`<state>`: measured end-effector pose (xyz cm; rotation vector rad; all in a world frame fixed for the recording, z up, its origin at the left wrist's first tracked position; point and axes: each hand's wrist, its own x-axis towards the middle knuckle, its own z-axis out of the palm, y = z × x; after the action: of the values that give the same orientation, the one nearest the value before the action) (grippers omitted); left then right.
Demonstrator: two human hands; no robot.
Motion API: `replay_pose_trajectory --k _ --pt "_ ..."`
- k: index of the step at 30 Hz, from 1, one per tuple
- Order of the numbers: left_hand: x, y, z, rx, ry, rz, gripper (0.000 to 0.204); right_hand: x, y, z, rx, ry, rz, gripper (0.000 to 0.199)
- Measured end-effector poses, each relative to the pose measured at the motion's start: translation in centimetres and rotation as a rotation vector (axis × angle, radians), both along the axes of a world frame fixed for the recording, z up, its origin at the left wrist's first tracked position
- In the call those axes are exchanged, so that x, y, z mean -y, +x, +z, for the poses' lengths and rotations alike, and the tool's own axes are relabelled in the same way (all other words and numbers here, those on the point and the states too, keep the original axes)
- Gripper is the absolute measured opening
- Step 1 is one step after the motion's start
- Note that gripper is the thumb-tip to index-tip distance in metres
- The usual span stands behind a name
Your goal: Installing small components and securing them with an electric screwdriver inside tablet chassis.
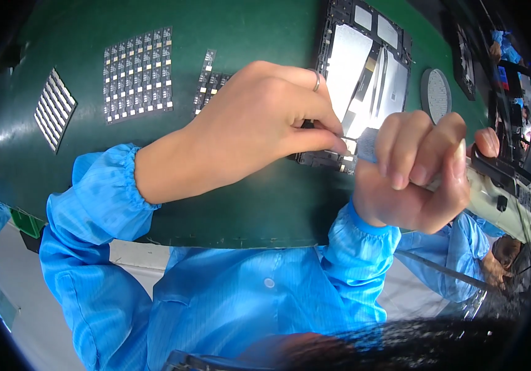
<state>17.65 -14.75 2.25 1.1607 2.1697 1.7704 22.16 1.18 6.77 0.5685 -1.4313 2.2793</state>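
Observation:
My left hand (pixel 259 114), with a ring on one finger, reaches over the lower end of an opened flat device housing (pixel 347 59). This housing has a black frame and silver plates inside. Thumb and forefinger are pinched together at its lower edge; anything between them is too small to make out. My right hand (pixel 423 167) is raised beside that edge, its fingers curled inward. A small grey ribbed piece (pixel 367 146) shows at the side of the right hand, touching it or just behind it; its kind is unclear. Whatever the curled fingers hold is hidden.
On the green mat (pixel 234 210) lie a sheet of small black circuit strips (pixel 138 75), a smaller group (pixel 206 77) partly under my left hand, and a slanted striped sheet (pixel 55 110). A round grey dish (pixel 435 94) and a cream-coloured device (pixel 505 204) are at right. Other people in blue sit nearby.

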Motion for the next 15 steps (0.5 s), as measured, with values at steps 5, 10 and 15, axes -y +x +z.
replay_pose_trajectory --k 5,10,15 --pt "0.08 -0.12 0.05 -0.018 -0.011 -0.003 0.014 -0.13 -0.12 -0.01 0.001 0.022 0.01 0.025" --pt "0.03 0.09 0.15 -0.025 -0.013 -0.005 0.014 -0.12 0.18 0.16 0.011 0.045 0.032 0.026" --pt "0.16 0.17 0.21 -0.04 -0.006 0.011 0.016 0.15 0.25 0.12 0.041 0.062 0.004 0.028"
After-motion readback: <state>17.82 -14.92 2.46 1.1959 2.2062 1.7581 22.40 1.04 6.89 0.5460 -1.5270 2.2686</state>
